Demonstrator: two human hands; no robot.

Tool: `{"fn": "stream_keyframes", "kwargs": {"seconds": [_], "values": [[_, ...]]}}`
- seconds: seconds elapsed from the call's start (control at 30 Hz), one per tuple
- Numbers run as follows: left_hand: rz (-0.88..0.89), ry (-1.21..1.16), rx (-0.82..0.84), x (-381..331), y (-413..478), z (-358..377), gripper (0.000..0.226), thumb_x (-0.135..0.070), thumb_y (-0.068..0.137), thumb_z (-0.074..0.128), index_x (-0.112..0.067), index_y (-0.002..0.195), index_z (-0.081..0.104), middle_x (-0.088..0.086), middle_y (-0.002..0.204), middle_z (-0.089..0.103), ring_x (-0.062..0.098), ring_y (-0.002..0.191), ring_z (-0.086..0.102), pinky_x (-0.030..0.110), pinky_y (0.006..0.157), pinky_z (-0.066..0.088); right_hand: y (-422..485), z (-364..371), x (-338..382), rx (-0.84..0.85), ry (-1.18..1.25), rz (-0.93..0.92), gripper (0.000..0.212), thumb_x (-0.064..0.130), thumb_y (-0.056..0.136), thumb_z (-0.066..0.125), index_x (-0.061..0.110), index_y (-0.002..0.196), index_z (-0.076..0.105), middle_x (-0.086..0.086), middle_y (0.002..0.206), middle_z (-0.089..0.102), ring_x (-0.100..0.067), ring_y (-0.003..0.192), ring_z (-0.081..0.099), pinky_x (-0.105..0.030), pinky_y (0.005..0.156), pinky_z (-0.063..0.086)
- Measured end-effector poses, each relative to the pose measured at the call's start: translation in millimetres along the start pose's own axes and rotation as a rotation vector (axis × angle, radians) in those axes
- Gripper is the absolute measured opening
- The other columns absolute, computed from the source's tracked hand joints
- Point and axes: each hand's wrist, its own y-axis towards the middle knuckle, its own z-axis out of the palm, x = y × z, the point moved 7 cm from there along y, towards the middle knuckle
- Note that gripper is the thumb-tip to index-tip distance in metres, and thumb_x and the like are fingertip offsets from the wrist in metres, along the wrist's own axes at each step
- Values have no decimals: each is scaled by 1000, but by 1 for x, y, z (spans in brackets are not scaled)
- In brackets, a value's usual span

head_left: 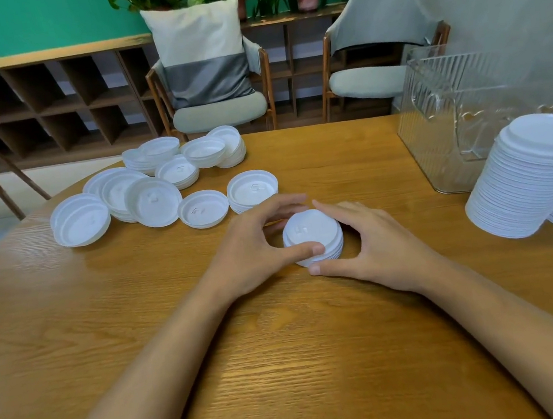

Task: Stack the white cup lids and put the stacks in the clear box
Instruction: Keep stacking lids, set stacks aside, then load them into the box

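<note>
Lids are sitting nested in a short stack (312, 236) at the middle of the table (285, 363), and in the head view both hands are curling round it. The left hand (254, 242) is grasping its near-left rim between thumb and fingers, and the right hand (375, 239) is cupping the opposite side.

Uneven squeezing is threatening to fan the thin rims apart, or to tip the stack once it is being lifted. The clear box (437, 122) is standing at the far right with a tall stack (533, 176) just in front of it, so a careless carry is risking a knock there. Loose lids (162, 184) are lying at the far left, hollow side up, so adding them unflipped is probably inviting a jam.

The short stack is resting top side up, its stacking axis upright, though it is spreading wider than it is tall.
</note>
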Motion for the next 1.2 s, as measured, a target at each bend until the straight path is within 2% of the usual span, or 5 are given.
{"fn": "stream_keyframes", "kwargs": {"seconds": [0.2,0.43,0.6,1.0,1.2], "values": [[24,68,32,0,-2,1,67,-29,78,93,-26,138,64,-14,129,70,-5,127,60,19,110,46,-1,0,3,19,17,16,107,70,75,77,33,164,29,22,160,37,4,147,26,-26,120,24],[185,440,-281,-7,-3,-34,34,-30,99,73,-19,131,69,-9,128,71,5,121,61,18,101,44,0,-2,0,-30,16,20,101,64,74,81,33,160,38,29,143,39,17,131,25,7,98,11],[96,695,-244,20,5,-45,32,-7,96,70,-18,126,73,0,120,75,24,115,66,42,90,55,-2,-2,3,-28,20,41,98,66,75,79,38,159,37,33,141,35,16,131,25,-7,104,16],[98,566,-405,11,3,-56,23,-10,78,90,-14,95,75,-7,87,66,14,81,61,42,74,55,-1,-2,2,-38,30,20,98,66,74,79,36,159,40,30,142,40,21,124,24,9,94,12],[175,486,-461,0,0,-56,21,-27,85,87,-13,95,76,-3,89,67,14,83,61,35,75,51,-1,-2,4,-36,26,10,99,71,73,77,36,159,40,26,152,43,7,138,33,-12,107,24]]}}
